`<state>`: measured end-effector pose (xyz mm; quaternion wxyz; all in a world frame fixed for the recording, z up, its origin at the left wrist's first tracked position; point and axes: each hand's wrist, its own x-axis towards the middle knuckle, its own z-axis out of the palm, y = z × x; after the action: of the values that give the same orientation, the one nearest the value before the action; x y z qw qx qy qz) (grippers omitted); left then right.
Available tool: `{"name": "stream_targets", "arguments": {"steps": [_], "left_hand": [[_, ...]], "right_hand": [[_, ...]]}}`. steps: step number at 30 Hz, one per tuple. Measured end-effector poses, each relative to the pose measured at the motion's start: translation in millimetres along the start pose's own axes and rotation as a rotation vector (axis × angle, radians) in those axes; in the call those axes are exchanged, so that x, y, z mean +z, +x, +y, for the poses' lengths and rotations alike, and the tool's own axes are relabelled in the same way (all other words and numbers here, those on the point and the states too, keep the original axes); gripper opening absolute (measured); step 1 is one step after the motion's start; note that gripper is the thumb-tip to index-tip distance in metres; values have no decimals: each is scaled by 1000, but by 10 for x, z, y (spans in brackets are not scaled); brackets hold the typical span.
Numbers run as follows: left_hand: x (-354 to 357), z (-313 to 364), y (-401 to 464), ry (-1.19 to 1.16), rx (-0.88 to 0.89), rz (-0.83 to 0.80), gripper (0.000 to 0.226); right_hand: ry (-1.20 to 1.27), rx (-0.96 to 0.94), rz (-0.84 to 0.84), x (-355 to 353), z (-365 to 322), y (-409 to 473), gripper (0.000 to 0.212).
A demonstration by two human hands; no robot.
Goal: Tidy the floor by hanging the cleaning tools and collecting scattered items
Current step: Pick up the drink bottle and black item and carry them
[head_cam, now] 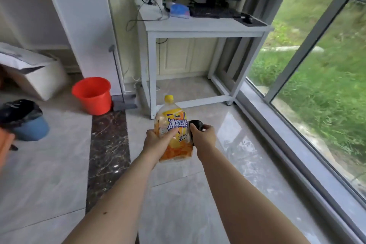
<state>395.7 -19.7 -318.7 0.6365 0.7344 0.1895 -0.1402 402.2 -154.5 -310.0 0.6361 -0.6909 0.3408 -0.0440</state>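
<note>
Here the left hand (158,140) grips a yellow-capped iced-tea bottle (174,130), held upright above the floor tiles (49,174) with fingers curled round its label. Just at its 3 o'clock, the right hand (204,136) pinches a small black object (195,125), touching the bottle's side. At 10 o'clock stand a red bucket (93,95) and a grey dustpan (123,103), beside the white desk (198,27).

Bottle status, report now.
Left hand grips iced tea bottle, upright, yellow cap on. Right hand holds small black object. White desk ahead; red bucket left.
</note>
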Motion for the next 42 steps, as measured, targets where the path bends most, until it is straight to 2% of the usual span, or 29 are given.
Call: {"name": "stream_targets", "arguments": {"steps": [4,7,11,12,14,16,19,24,27,34,36,39,42], "left_hand": [[-440,199,489,-36,-34,93,80],[-798,306,781,-107,-64,140,77],[-1427,414,1097,-152,-43,247,44],[-1603,418,1167,-153,-46,271,47],[-1948,436,1312,-161,-79,308,68],[-2344,428,1507,-185,-98,344,75],[-2960,417,1788,-216,-98,389,77],[-3936,331,2196,-225,-151,471,80],[-4397,338,2365,-229,-152,497,78],[-5293,431,2886,-234,-176,548,90],[-5521,448,3108,-256,-188,560,85],[-5813,461,3483,-303,-179,593,63],[-6121,515,3927,-329,-200,637,64]], "right_hand": [[-59,-25,-105,759,-291,293,33],[-82,-29,-173,1335,-454,419,31],[-137,-39,-277,2150,-610,391,38],[-151,-41,-299,2357,-639,361,40],[-177,-48,-333,2759,-688,304,42],[-211,-56,-374,3215,-728,237,41],[-231,-62,-421,3940,-783,108,38],[-291,-23,-452,5046,-770,-182,43],[-319,-31,-480,5547,-772,-286,45],[-338,-6,-536,6696,-870,-348,46],[-364,-4,-554,7050,-911,-306,47],[-428,-45,-580,7537,-967,-207,46],[-426,-41,-612,8084,-1062,-60,46]]}}
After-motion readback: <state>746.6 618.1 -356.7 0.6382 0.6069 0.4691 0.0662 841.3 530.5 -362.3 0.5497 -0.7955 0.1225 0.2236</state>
